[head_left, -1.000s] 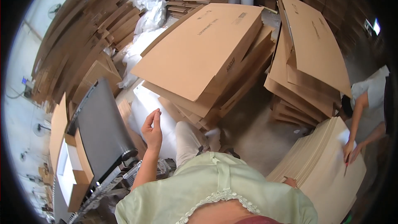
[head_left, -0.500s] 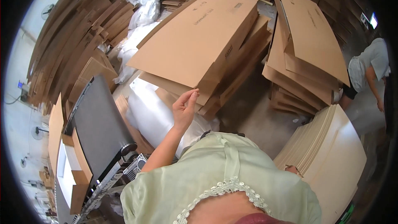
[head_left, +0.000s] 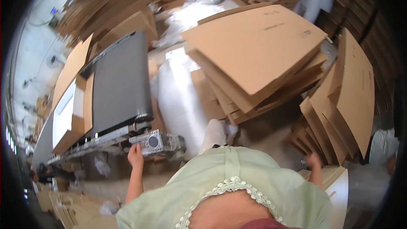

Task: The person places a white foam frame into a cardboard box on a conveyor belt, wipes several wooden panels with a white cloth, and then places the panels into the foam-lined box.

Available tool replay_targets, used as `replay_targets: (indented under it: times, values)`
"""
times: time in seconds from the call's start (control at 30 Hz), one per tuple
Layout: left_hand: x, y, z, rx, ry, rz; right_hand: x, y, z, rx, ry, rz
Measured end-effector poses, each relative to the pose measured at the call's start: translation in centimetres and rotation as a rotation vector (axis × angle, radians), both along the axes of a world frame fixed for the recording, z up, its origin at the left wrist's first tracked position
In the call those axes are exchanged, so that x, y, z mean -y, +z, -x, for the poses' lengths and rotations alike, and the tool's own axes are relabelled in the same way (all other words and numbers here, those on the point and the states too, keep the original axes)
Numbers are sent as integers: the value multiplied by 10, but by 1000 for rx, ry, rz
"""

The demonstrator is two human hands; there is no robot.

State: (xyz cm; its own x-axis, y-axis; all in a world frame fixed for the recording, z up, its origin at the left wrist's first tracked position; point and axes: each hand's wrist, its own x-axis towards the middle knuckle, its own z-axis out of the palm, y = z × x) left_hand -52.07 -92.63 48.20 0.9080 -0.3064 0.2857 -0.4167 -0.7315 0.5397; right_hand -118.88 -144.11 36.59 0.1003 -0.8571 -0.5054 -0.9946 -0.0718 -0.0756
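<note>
one carton [head_left: 71, 135] sits open on the left conveyor [head_left: 121, 80]; the far cardboard stack [head_left: 254, 46] stands untouched. left hand [head_left: 135, 156]: fingers look together; right hand [head_left: 313, 161]: blurred, cannot tell.

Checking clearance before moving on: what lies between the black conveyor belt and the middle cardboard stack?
In the head view, a white, plastic-looking bundle lies between the conveyor belt and the cardboard stack, with a brown piece along its left.
</note>
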Motion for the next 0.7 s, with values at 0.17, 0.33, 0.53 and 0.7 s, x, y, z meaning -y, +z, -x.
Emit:
replay_targets:
  times: [0.17, 0.33, 0.53, 0.7]
  values:
    - [-142, -35, 169, -319, 401, -290, 116, 147, -288, 858, -113, -48]
    - [-82, -191, 249, -861, 432, 386, 60, 120, -389, 1227, -495, -201]
    - [78, -94, 140, -897, -80, 264, 63, 126, -385, 1307, -529, -223]
    - [156, -74, 51, -637, -383, 40, 67, 131, -396, 1419, -574, -242]
